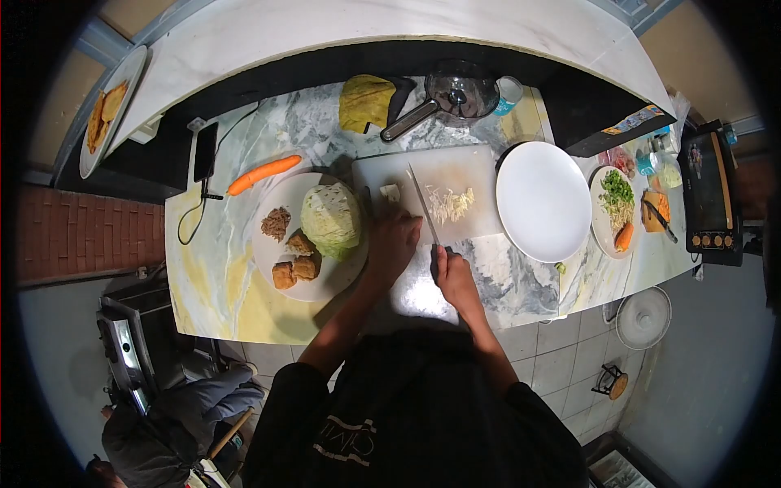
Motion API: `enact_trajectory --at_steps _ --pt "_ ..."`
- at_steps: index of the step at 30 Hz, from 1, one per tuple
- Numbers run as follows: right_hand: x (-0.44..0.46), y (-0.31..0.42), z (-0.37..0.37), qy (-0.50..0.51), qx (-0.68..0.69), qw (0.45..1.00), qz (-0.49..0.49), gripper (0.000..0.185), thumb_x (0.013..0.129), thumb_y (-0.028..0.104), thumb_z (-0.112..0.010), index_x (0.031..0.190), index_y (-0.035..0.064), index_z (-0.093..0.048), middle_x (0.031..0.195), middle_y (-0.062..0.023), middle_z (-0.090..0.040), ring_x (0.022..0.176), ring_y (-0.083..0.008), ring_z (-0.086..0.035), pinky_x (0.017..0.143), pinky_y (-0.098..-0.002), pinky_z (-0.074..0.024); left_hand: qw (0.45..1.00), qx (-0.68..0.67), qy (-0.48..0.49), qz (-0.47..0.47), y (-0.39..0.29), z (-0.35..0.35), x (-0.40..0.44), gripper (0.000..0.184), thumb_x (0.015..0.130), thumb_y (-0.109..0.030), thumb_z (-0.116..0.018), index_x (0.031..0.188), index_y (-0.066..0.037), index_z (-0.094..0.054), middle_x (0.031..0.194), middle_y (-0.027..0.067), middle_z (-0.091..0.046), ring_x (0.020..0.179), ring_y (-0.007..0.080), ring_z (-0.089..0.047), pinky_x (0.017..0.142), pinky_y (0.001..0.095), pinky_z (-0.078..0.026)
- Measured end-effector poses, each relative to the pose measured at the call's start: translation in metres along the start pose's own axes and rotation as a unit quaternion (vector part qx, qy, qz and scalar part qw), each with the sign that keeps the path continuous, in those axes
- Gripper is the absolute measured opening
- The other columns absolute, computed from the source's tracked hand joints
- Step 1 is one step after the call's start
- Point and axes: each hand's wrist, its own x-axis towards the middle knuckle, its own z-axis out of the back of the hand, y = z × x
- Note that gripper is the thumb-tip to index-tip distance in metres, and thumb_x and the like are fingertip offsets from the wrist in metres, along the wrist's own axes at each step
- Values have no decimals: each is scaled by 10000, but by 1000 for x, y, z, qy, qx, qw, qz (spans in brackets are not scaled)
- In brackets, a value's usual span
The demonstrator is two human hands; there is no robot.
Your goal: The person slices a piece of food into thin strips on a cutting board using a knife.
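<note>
My right hand [455, 281] is closed round the dark handle of a kitchen knife [423, 199]. Its blade points away from me across the white cutting board [480, 175]. Right of the blade lies a heap of thin pale shreds [450, 205], and left of it sits a small white chunk [390, 193]. My left hand [395, 244] rests at the board's near left part, fingers curled close to the blade; whatever they hold is hidden. Beside that hand, a large plate [272, 244] carries a cut cabbage [330, 220], brown minced food [276, 223] and browned fried pieces [299, 268].
A white oval plate [543, 203] stands right of the board. Farther right, another plate [602, 232] holds chopped greens and carrot. Behind are a dark see-through saucepan [461, 91], a can [508, 93] and a yellow cloth [364, 103]. A carrot [264, 174] and phone [205, 152] lie left.
</note>
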Motion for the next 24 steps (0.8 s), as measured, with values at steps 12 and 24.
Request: enact_trajectory --at_steps 12,24 --pt "2 11 -2 -43 -42 998 -1 379 1005 270 -421 893 -54 -583 812 -346 -602 806 -537 -583 699 -576 -466 999 18 -25 -25 4 -6 -1 99 832 -177 -634 872 -100 -681 829 81 -608 825 296 -596 774 440 -443" --pt "-6 -2 2 -33 -84 996 11 433 1001 324 -433 845 -48 -591 778 -320 -617 756 -507 -608 680 -558 -492 999 35 16 0 -3 -1 0 118 825 -171 -643 915 -109 -687 879 77 -626 874 296 -596 824 443 -431"
